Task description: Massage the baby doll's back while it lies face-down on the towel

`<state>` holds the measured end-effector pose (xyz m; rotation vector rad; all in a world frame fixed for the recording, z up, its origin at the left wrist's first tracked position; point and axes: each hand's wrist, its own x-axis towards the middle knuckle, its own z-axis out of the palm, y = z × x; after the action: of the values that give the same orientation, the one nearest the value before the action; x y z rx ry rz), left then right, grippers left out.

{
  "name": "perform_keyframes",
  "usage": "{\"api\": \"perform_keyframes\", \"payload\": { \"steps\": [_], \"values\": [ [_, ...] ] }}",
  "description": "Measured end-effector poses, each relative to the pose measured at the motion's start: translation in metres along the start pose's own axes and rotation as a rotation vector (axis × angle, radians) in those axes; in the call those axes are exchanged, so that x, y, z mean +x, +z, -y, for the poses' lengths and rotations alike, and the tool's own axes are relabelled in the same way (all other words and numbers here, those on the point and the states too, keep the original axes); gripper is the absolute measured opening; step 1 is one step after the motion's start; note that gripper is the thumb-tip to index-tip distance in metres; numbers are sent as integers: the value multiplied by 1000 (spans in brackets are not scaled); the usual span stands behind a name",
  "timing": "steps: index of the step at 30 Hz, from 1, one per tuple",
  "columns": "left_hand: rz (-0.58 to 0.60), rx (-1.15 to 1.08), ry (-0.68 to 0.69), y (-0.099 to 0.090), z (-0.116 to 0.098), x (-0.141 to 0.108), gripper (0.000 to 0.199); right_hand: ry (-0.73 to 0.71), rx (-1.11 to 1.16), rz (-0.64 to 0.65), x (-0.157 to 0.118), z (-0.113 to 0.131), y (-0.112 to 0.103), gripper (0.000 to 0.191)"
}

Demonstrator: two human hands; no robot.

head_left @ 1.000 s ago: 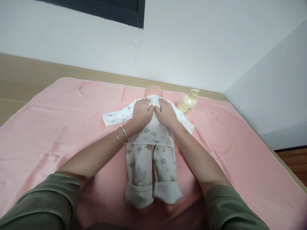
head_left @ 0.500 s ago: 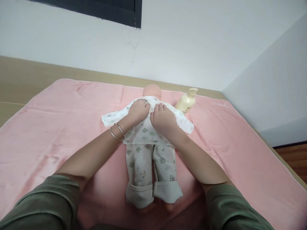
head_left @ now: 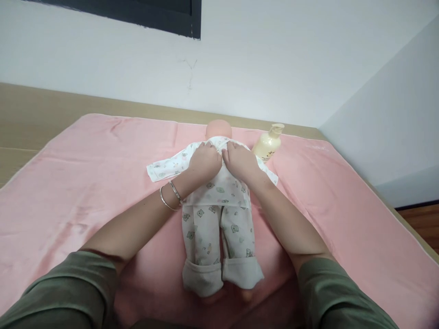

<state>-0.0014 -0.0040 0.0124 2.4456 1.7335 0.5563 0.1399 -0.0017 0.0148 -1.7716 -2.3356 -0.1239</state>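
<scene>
A baby doll lies on a pink blanket (head_left: pixel 113 151), its round head (head_left: pixel 218 129) at the far end and its feet towards me. It wears a white printed baby shirt (head_left: pixel 219 194) with the sleeves spread sideways, and matching trousers (head_left: pixel 206 233) with turned-up cuffs. My left hand (head_left: pixel 206 162), with two bangles at the wrist, is closed on the upper front of the shirt. Close beside it, my right hand (head_left: pixel 240 161) has its fingers curled on the same cloth near the neckline. The fingertips of both hands are partly hidden.
A cream pump bottle (head_left: pixel 267 145) stands on the blanket just right of the doll's shoulder. Behind the blanket runs a wooden ledge (head_left: pixel 144 108) against a white wall (head_left: pixel 260 68). The bed's right edge drops off beyond the blanket.
My left hand has shifted slightly right and my right hand slightly right and up, both staying on the shirt's upper front. My right fingers look more curled. The bottle stays in place.
</scene>
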Motion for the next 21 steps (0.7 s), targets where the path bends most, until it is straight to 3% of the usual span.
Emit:
{"api": "perform_keyframes", "payload": {
  "steps": [6, 11, 14, 17, 21],
  "values": [
    [-4, -81, -69, 6, 17, 15, 36, -1, -101, -15, -17, 29, -6, 41],
    [20, 9, -27, 0, 12, 9, 40, 65, 153, -4, -2, 9, -2, 40],
    [52, 83, 39, 0, 3, 0, 33, 14, 266, 23, 10, -10, 4, 45],
    [27, 45, 76, 4, -4, -5, 30, -33, 278, 25, 14, -19, 5, 46],
    [-17, -7, 74, 6, -1, -3, 31, 14, 177, 33, 7, -9, 1, 44]
  ]
}}
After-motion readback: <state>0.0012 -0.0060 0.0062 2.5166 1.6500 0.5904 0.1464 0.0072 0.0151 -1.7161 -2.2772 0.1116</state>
